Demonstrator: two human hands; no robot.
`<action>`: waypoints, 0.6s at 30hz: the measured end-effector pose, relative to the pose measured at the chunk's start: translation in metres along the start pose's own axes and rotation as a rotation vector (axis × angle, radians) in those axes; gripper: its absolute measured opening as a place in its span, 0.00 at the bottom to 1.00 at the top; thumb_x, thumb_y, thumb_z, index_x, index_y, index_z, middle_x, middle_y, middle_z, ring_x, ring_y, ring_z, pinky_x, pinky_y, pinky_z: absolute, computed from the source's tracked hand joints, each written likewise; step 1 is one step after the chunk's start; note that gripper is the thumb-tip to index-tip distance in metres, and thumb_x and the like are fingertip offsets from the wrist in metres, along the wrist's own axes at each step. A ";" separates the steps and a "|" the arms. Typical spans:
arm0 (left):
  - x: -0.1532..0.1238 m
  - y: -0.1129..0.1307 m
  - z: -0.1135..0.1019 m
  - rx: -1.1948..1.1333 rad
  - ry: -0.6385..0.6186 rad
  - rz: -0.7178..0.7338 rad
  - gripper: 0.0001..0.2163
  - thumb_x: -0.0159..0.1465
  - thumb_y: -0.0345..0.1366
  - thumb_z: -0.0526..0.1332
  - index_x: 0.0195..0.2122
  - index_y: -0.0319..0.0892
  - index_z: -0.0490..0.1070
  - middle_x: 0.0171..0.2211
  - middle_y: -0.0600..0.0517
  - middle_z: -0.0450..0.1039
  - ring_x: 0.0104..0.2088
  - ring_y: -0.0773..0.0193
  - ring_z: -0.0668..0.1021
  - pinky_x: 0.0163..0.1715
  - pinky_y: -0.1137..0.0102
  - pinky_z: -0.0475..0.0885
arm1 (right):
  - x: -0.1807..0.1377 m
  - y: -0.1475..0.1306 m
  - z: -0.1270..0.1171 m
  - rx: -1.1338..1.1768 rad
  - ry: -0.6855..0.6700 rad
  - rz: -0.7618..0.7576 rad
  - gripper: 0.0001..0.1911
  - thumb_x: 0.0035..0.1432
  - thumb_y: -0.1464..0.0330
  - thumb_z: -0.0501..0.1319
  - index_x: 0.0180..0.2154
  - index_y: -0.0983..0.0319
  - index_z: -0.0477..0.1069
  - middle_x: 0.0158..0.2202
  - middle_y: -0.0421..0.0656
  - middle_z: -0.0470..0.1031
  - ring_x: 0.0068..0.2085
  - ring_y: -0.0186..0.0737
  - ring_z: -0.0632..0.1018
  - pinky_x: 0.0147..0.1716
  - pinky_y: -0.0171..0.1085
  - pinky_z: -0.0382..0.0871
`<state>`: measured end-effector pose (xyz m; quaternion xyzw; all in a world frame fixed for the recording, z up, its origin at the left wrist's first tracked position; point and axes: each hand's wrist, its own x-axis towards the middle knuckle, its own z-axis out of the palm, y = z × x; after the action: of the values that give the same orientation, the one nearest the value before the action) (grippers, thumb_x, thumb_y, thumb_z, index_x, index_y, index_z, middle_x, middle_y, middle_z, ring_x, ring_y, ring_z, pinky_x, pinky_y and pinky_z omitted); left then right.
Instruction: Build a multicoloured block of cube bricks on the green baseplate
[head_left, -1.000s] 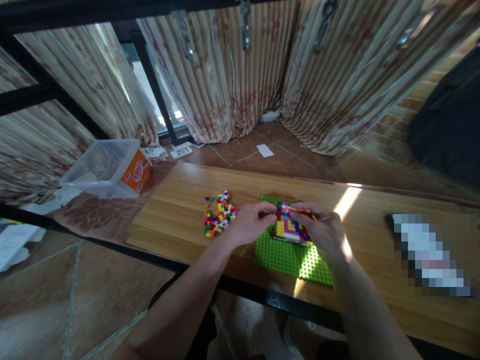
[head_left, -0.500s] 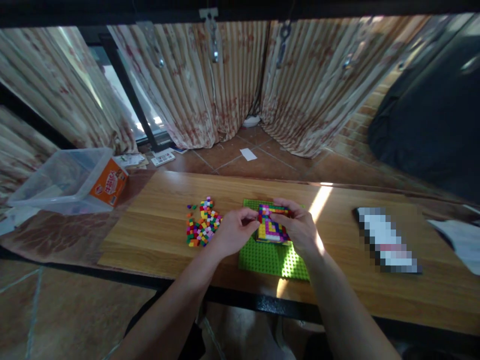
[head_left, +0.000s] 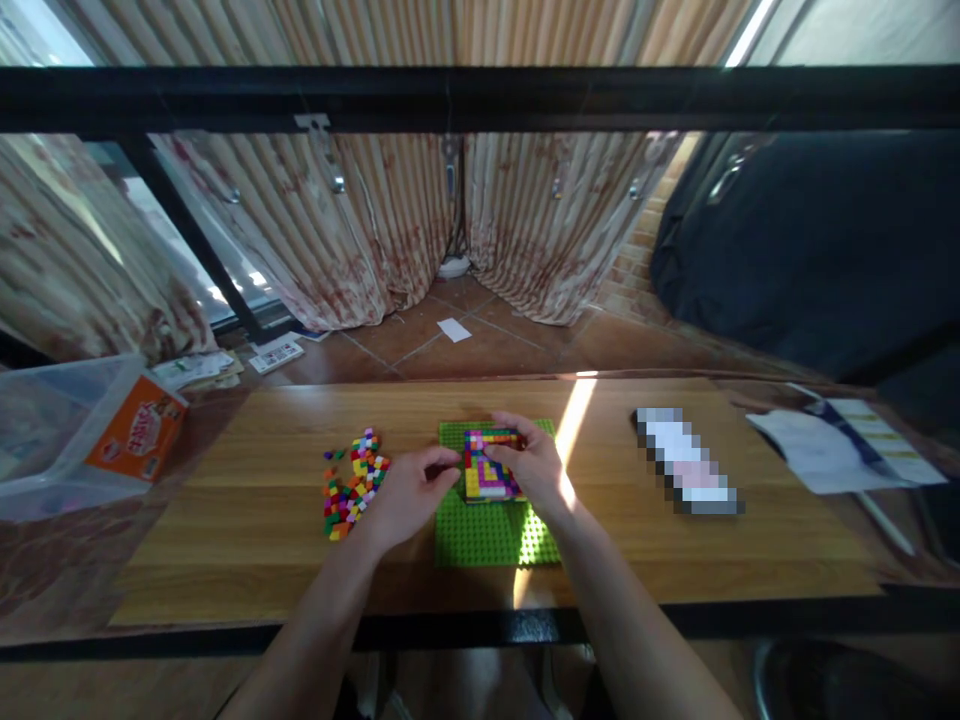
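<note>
A small block built of coloured toy bricks (head_left: 489,482) sits on a green studded baseplate (head_left: 472,545). My right hand (head_left: 534,468) grips the block from its right side, its thumb over the top and its fingers round the far edge. Beside the block's left edge is my left hand (head_left: 417,490), with thumb and index finger pinched together. Whatever lies between those fingertips, if anything, is too small to make out. To the left of that hand, loose coloured bricks (head_left: 358,482) lie scattered in a pile, partly hidden by the hand.
The wooden tabletop (head_left: 247,500) bears a pixelated phone-like object (head_left: 686,462) on the right. Papers (head_left: 817,450) lie beyond it. A clear plastic bin (head_left: 67,430) with an orange label stands at the left. A dark bar (head_left: 480,100) crosses in front of the curtains.
My view has tilted up and shifted right, so the table things appear further left. Both hands keep nearly the same places at the block.
</note>
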<state>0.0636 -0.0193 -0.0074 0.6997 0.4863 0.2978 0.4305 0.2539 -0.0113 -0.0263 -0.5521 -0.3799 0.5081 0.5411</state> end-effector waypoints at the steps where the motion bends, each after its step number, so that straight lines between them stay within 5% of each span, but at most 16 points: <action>1: 0.000 -0.002 -0.005 0.070 -0.033 -0.007 0.09 0.62 0.34 0.60 0.40 0.40 0.79 0.39 0.47 0.81 0.39 0.58 0.81 0.42 0.66 0.74 | 0.000 0.001 0.000 -0.011 0.003 -0.001 0.29 0.36 0.65 0.72 0.45 0.59 0.76 0.39 0.42 0.81 0.35 0.38 0.80 0.40 0.41 0.77; 8: -0.005 -0.008 -0.032 0.367 -0.155 -0.006 0.07 0.58 0.31 0.60 0.35 0.41 0.78 0.34 0.49 0.77 0.34 0.61 0.78 0.35 0.69 0.71 | 0.001 0.004 -0.003 -0.077 -0.004 -0.037 0.27 0.39 0.64 0.73 0.46 0.58 0.77 0.41 0.43 0.81 0.38 0.39 0.81 0.43 0.43 0.76; 18: -0.005 -0.012 -0.036 0.608 -0.243 0.093 0.12 0.64 0.31 0.54 0.28 0.42 0.76 0.32 0.50 0.73 0.35 0.61 0.76 0.37 0.68 0.66 | 0.000 0.002 -0.003 -0.119 -0.004 -0.051 0.25 0.43 0.63 0.72 0.46 0.58 0.77 0.40 0.43 0.82 0.37 0.40 0.81 0.41 0.42 0.78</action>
<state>0.0273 -0.0106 -0.0016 0.8481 0.4655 0.0729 0.2425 0.2563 -0.0117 -0.0287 -0.5726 -0.4243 0.4717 0.5192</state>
